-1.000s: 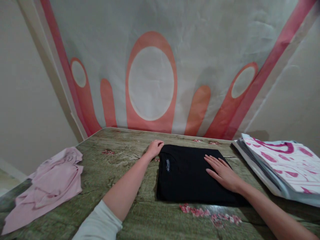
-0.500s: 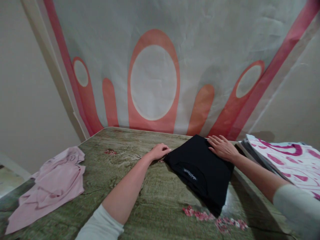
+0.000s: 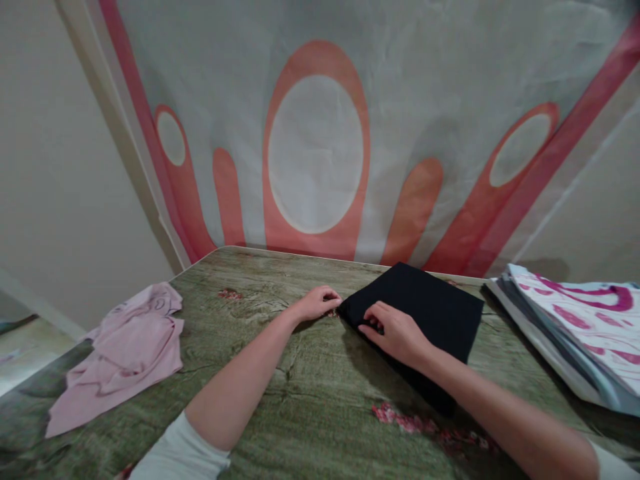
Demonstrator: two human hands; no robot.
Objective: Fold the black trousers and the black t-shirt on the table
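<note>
A folded black shirt lies turned at an angle on the green wood-pattern table, right of centre. My left hand is closed in a pinch on the shirt's left corner. My right hand rests on the shirt's near left part with its fingers curled down onto the cloth near that same corner. Both forearms stretch in from the near edge.
A crumpled pink garment lies at the table's left end. A stack of folded clothes, topped by a white piece with pink marks, sits at the right. A wall hanging with orange ovals stands behind the table.
The black shirt was rotated from square-on to a diagonal. My right hand moved from the shirt's far right corner to its near left part. My left hand stayed at the left corner.
</note>
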